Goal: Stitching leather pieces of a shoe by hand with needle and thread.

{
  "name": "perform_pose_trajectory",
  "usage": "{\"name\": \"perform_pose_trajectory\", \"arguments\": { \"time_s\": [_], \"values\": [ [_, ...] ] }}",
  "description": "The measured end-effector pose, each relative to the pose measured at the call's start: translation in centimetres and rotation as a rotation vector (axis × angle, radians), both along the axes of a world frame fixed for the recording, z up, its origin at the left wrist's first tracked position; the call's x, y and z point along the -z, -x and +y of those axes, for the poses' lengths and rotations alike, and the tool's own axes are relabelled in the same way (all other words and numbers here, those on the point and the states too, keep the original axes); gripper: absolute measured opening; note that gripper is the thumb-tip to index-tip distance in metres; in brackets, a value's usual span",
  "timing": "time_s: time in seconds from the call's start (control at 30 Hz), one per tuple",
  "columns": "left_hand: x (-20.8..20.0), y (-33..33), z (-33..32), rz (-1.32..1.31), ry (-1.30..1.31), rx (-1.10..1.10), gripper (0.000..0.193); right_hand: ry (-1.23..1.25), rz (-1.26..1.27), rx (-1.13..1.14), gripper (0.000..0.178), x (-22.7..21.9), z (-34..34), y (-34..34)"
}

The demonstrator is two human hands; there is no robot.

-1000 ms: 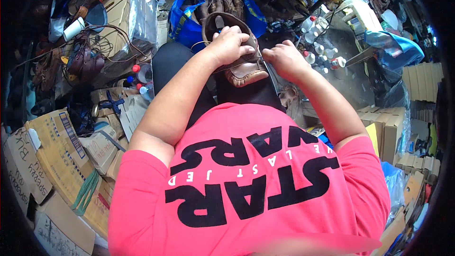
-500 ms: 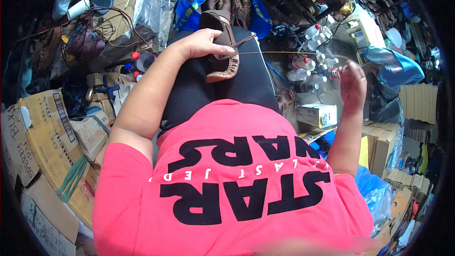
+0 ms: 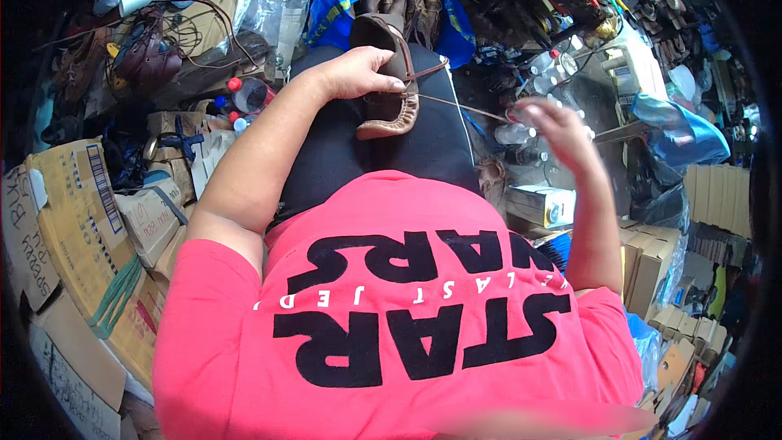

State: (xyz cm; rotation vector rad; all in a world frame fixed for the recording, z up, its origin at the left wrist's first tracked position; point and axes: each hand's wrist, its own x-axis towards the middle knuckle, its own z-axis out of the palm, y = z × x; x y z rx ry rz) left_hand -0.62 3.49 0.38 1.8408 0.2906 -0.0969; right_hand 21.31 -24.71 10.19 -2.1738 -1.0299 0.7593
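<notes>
A brown leather moccasin with a gathered, puckered toe seam lies across my thighs, its opening facing up. My left hand is closed on its side, thumb pressed near the seam. A brown lace sticks out to the right from the shoe. From the seam a thin light thread runs out nearly straight to my right hand, which is raised right of my lap and blurred by motion. The thread's end is hidden at its fingers, which look closed on it.
Beyond my knees stands a blue bag with several brown shoes. Plastic bottles and a white box are on the right. Cardboard boxes are stacked at left. A leather pile with loose cords lies far left.
My right hand has come inward to the left and slightly lower, and the span of thread between it and the moccasin is shorter. My left hand keeps its hold on the shoe.
</notes>
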Motion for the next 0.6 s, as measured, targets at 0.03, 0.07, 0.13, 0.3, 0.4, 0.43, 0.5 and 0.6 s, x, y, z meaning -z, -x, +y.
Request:
{"name": "perform_pose_trajectory", "arguments": {
  "time_s": [0.03,0.07,0.13,0.3,0.4,0.43,0.5,0.6],
  "values": [
    [0.0,-0.1,-0.1,-0.004,-0.039,-0.001,0.033,0.023,-0.159,-0.121,0.037,1.8,-0.4,0.8],
    [-0.1,-0.1,-0.1,-0.011,-0.066,-0.001,0.033,0.161,-0.304,-0.162,0.036,3.4,-0.8,1.2],
    [-0.3,0.0,-0.2,0.021,-0.167,0.009,0.03,0.301,-0.412,-0.277,0.036,5.3,-2.0,0.2],
    [-0.7,0.1,-0.3,-0.047,-0.414,0.047,0.029,0.353,-0.643,-0.052,0.035,5.7,-10.2,-7.1],
    [-0.8,-0.2,-0.7,-0.052,-0.266,-0.023,0.032,0.324,-0.57,-0.015,0.035,10.9,-14.0,-7.8],
    [-0.9,-0.2,-0.8,-0.094,-0.337,-0.068,0.032,0.273,-0.231,0.127,0.033,12.6,-14.8,-8.0],
    [-1.0,0.0,-1.5,-0.085,-0.475,-0.159,0.033,0.11,0.508,0.36,0.038,14.7,-17.4,-7.7],
    [-1.1,-0.4,-2.5,-0.011,-0.402,-0.315,0.037,0.151,0.483,0.955,0.051,16.0,-19.4,-7.3]
  ]
}}
